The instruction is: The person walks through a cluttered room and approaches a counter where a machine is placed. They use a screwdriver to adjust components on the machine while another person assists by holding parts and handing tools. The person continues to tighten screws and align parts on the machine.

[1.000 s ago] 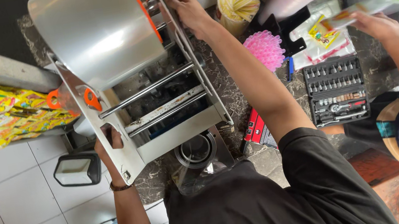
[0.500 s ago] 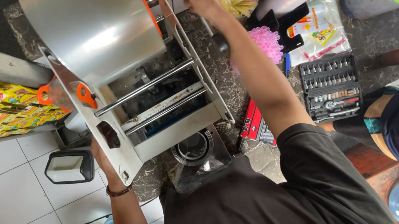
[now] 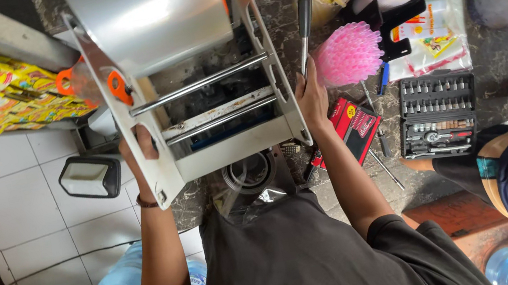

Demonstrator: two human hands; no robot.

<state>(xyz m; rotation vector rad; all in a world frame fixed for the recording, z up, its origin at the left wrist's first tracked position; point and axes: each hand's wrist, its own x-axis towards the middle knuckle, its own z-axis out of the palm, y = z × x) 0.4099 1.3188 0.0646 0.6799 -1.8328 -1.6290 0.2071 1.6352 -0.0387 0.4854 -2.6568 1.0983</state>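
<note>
Left hand [image 3: 144,156] grips the left side plate of the metal sealing machine [image 3: 188,84] on the desk [image 3: 497,61] — fingers wrapped round its edge. Right hand [image 3: 311,94] holds a dark-handled tool [image 3: 303,24] against the right plate. Step: working on the frame; next calls for steady bracing.

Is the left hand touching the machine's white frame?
Touching. The head view shows the left hand gripping the left side plate of the white frame, fingers wrapped over its edge.
</note>
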